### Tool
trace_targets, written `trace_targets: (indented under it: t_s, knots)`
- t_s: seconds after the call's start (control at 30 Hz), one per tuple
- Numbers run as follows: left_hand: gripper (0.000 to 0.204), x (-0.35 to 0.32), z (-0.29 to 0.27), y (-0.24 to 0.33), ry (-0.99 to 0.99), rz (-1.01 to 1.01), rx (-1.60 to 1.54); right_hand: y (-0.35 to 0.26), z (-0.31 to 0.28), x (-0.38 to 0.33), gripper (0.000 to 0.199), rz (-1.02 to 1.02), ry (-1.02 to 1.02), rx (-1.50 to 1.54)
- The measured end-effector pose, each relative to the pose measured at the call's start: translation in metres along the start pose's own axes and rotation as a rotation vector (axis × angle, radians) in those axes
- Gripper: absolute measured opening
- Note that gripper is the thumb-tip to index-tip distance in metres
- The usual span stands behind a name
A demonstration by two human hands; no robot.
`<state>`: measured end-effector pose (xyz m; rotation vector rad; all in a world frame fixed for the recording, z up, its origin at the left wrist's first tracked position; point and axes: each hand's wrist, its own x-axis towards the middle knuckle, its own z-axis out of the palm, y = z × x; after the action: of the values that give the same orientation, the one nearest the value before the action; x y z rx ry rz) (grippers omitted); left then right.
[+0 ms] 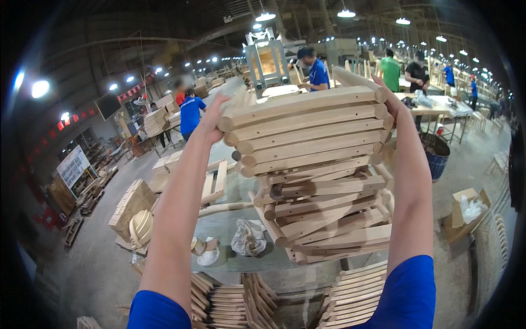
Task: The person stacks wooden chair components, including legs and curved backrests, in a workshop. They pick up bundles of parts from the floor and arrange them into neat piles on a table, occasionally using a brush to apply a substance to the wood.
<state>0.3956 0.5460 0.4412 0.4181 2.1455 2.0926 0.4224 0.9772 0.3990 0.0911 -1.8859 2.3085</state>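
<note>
My left hand [212, 119] and my right hand [392, 101] are raised at opposite ends of the top wooden frame [307, 104], closed around its sides. This frame is pale, with a rounded front rail and side pieces that run back from it. Beneath it, similar frames form a tall, uneven stack [323, 189], the lower ones lying askew on the worktable [219, 222]. Some of my fingers are hidden behind the wood, and the left side piece is blurred. Whether the top frame rests on the stack or hangs just above it, I cannot tell.
A crumpled white cloth [249, 237] lies on the table near its front edge. Below are more stacked frames [356, 293]. A blue barrel [433, 156] and a cardboard box [468, 214] stand to the right, a wood pile [131, 203] to the left. Several people work farther off.
</note>
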Motion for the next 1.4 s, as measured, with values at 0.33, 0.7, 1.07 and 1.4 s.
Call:
trace_targets:
  t_s: [0.33, 0.7, 1.07, 1.4]
  knots:
    - [0.03, 0.074, 0.04, -0.012, 0.207, 0.228, 0.567, 0.03, -0.051, 0.054, 0.054, -0.045, 0.135, -0.322]
    - [0.037, 0.015, 0.022, -0.058, 0.481, 0.577, 0.878, 0.025, 0.15, 0.004, 0.076, -0.675, -0.2, -1.427]
    - [0.029, 0.003, -0.02, -0.046, 0.314, 0.363, 0.702, 0.016, 0.187, 0.009, 0.073, -0.546, -0.153, -1.381]
    - [0.031, -0.018, 0.018, -0.053, 0.478, 0.01, 0.007, 0.006, 0.17, -0.006, 0.058, -0.317, -0.293, -1.564]
